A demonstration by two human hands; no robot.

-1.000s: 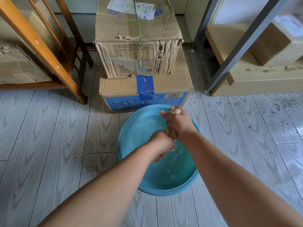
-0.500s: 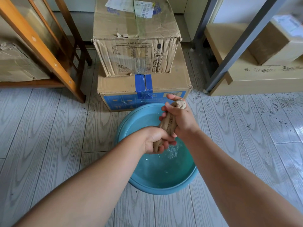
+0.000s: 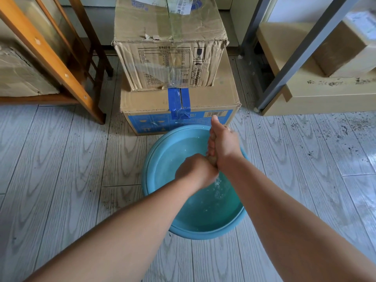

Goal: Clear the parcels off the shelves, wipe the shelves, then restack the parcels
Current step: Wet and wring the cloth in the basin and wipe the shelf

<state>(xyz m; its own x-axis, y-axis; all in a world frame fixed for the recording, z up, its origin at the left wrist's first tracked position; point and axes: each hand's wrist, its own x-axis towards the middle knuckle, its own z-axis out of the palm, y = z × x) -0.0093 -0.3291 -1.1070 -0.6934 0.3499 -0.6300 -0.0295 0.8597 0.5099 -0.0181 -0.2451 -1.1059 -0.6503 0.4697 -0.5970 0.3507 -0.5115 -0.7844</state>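
Wringing the cloth over the blue basin

Left hand (image 3: 196,171) and right hand (image 3: 222,143) both grip the twisted cloth (image 3: 212,159) at frame centre above the basin (image 3: 154,159); twist oppositely, keeping drips inside. Parcels (image 3: 171,58) stacked behind.

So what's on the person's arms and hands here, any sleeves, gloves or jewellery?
Nothing worn that shows. Both forearms are bare up to the frame edge, with no sleeve in view. The left hand and right hand have no gloves, and no watch, band or ring is visible.
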